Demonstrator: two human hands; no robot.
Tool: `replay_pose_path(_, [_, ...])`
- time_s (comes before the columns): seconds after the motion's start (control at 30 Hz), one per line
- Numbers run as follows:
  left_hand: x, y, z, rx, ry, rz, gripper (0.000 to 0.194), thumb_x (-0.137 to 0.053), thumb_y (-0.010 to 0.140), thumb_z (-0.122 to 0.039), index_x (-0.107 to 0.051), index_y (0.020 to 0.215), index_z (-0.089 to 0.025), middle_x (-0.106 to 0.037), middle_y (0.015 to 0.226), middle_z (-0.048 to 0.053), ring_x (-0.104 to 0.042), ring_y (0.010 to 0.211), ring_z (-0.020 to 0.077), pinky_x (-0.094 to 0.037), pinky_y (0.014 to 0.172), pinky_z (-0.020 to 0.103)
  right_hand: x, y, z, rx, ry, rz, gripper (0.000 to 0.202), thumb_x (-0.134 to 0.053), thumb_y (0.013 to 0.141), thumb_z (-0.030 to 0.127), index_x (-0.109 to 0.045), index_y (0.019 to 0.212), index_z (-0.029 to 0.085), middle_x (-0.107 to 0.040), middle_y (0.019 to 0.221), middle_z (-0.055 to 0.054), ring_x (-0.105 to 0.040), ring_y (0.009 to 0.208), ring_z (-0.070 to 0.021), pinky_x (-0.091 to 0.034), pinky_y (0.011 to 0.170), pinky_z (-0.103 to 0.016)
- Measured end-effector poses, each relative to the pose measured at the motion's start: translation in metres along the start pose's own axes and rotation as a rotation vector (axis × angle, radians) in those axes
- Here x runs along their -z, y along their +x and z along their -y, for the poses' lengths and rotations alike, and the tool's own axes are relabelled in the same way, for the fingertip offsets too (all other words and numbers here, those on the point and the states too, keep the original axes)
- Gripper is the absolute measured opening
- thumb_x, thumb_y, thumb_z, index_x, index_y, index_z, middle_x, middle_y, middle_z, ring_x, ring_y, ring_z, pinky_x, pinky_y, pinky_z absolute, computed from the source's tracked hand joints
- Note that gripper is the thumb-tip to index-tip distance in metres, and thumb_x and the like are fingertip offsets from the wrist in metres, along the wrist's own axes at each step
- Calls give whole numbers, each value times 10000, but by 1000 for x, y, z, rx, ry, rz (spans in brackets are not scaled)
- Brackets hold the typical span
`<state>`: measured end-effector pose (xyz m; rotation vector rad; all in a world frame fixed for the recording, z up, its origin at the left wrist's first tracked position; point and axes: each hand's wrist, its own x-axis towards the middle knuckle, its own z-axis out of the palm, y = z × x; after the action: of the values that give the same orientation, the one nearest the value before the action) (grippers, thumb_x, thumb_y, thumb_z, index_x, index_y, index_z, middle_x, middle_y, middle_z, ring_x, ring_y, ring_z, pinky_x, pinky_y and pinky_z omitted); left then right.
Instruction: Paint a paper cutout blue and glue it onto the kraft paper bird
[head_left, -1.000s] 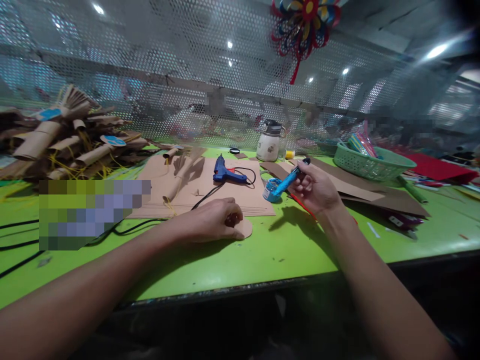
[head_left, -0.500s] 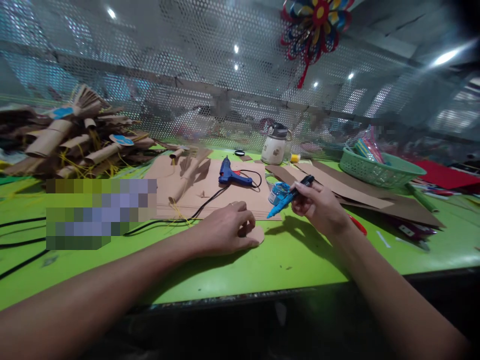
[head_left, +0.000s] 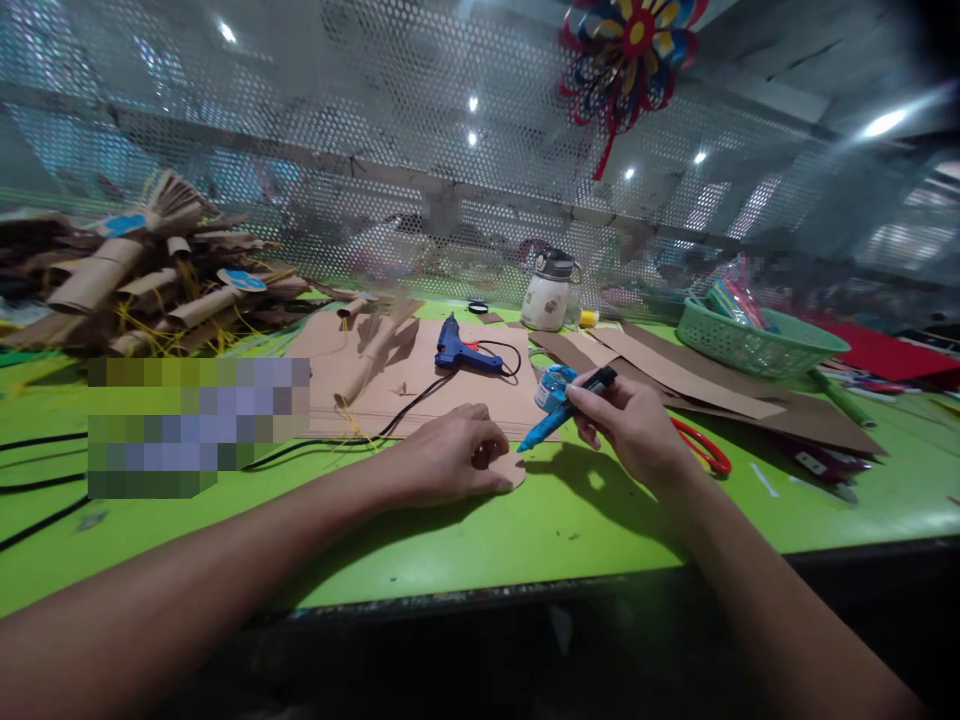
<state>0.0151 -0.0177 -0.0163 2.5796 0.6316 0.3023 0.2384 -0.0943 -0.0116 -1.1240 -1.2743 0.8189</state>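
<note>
My left hand (head_left: 450, 455) rests on the table at the middle, fingers curled and thumb pressed on a small rounded piece of brown cardboard (head_left: 512, 468). Part of that piece is hidden under the fingers. In my right hand (head_left: 626, 420) is a blue marker (head_left: 551, 424) with a black upper end, pinched between thumb and fingers. It slants down to the left, its tip just above the cardboard piece's far edge; I cannot tell if they touch. Behind the marker stands a small jar of blue paint (head_left: 553, 388).
A blue glue gun (head_left: 466, 350) lies on cardboard sheets (head_left: 420, 400), its black cord running left. Red-handled scissors (head_left: 709, 450) lie right of my right hand. A bottle (head_left: 546, 295), green basket (head_left: 761, 340) and heaped cardboard rolls (head_left: 142, 270) stand farther back.
My right hand has moved left and down, bringing the marker tip to the cardboard piece. More of the red scissors handle shows. My left hand stays nearly in place.
</note>
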Motion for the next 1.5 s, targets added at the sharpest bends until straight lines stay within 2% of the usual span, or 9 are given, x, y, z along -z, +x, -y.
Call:
replay_pose_path(0.23, [-1, 1, 0, 15, -1, -9, 354, -653, 781, -509, -655, 946, -197, -525, 862, 28, -522, 818, 193, -399, 695, 289, -5, -1, 2, 12, -97, 25, 272, -743, 761, 392, -619, 797, 153, -537, 520, 37, -467, 415, -92, -358, 366, -219])
replay_pose_path(0.6, [-2, 1, -1, 26, 8, -24, 343, -656, 762, -503, -653, 917, -196, -521, 843, 30, -516, 809, 195, -399, 694, 289, -11, -2, 3, 51, -125, 64, 289, -713, 783, 425, -588, 800, 166, -539, 521, 40, -470, 416, -97, -366, 378, -232])
replay_pose_path(0.87, [-1, 0, -5, 35, 30, -46, 315, -662, 754, -489, -657, 881, -201, -521, 851, 31, -513, 804, 193, -394, 681, 284, -9, 0, -2, 52, -141, 107, 277, -706, 793, 421, -586, 789, 171, -543, 541, 38, -469, 427, -95, -370, 396, -236])
replay_pose_path(1.5, [-2, -1, -5, 53, 17, -51, 314, -682, 739, -480, -662, 895, -207, -530, 845, 24, -525, 812, 195, -399, 675, 281, -10, 1, -6, 42, -178, 118, 283, -723, 770, 423, -610, 803, 166, -552, 543, 34, -465, 418, -100, -376, 398, -241])
